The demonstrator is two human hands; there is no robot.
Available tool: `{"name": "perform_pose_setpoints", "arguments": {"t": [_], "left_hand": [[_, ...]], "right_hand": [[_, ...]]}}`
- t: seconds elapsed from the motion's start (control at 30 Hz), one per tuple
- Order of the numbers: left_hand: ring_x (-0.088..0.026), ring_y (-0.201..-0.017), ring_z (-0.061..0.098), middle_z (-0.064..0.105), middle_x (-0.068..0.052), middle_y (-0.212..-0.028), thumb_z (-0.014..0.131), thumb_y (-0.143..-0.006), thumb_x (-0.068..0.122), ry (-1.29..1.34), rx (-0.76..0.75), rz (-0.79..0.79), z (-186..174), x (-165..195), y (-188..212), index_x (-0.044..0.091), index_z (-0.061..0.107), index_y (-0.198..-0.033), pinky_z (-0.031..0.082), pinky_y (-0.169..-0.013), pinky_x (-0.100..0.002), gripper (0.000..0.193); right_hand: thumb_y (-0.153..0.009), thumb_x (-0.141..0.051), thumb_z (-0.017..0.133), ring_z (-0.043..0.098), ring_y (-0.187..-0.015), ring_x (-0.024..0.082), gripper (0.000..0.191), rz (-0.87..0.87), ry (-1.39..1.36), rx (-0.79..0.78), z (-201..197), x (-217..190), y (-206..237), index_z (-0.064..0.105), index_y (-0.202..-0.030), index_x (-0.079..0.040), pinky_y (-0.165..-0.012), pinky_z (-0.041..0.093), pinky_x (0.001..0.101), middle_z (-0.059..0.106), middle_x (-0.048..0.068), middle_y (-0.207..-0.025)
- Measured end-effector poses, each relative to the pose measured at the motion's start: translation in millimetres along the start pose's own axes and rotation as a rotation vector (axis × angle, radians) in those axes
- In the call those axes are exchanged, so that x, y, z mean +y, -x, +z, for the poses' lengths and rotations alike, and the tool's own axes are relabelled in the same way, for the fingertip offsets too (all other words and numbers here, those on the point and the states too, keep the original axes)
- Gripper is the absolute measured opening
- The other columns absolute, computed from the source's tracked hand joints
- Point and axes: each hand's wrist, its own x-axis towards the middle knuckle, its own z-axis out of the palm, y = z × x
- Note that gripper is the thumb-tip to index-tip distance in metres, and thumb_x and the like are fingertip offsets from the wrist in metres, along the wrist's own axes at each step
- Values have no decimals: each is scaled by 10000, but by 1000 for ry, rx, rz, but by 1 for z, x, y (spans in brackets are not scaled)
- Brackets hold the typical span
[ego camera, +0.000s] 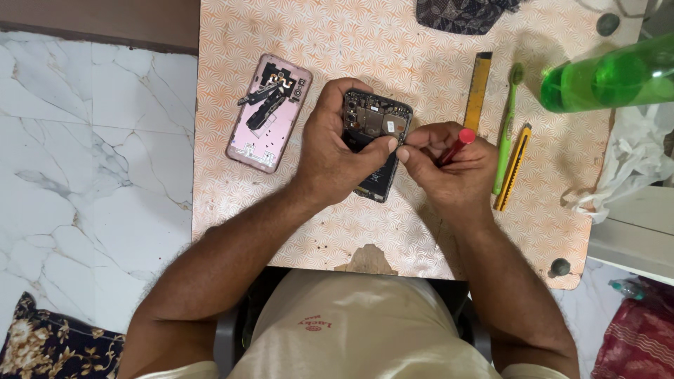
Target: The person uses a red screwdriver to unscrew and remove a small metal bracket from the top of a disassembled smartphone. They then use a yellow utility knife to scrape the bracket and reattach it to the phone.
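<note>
a small table [281, 231] with an orange patterned top carries an opened phone [375, 123]. left of the phone lies a pink back cover [269, 112]; right of it a yellow ruler [478, 88], a green toothbrush [507, 130], a yellow cutter [512, 167] and a green bottle [609, 76]; above it a dark cloth [460, 14].

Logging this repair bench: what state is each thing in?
Phone: back off, circuit boards exposed, gripped by left hand.
Pink back cover: detached, inside up, lying apart.
Red-handled tool: held in right hand.
Green bottle: lying on its side.
Yellow utility knife: lying unused.
</note>
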Motion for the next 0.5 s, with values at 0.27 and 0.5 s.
{"name": "perform_pose_setpoints", "arguments": {"t": [0.27, 0.5], "left_hand": [[-106, -1051, 677, 655, -71, -1105, 745, -912, -47, -57, -31, 33, -3, -1, 1, 11, 433, -1300, 603, -937, -277, 501], [-97, -1033, 673, 654, -65, -1097, 742, -898, -45, -49, -25, 24, -4, -4, 1, 14, 442, -1288, 600, -923, -278, 496]], "right_hand": [[-931, 137, 747, 707, -919, 120, 152, -8, -20, 7, 2, 2, 2, 680, -1045, 63, -820, 601, 258, 735, 126, -1015], [-930, 136, 743, 706, -927, 119, 153, 8, -31, -14, 3, 2, 2, 677, -1044, 61, -835, 600, 255, 730, 124, -1014]]}}
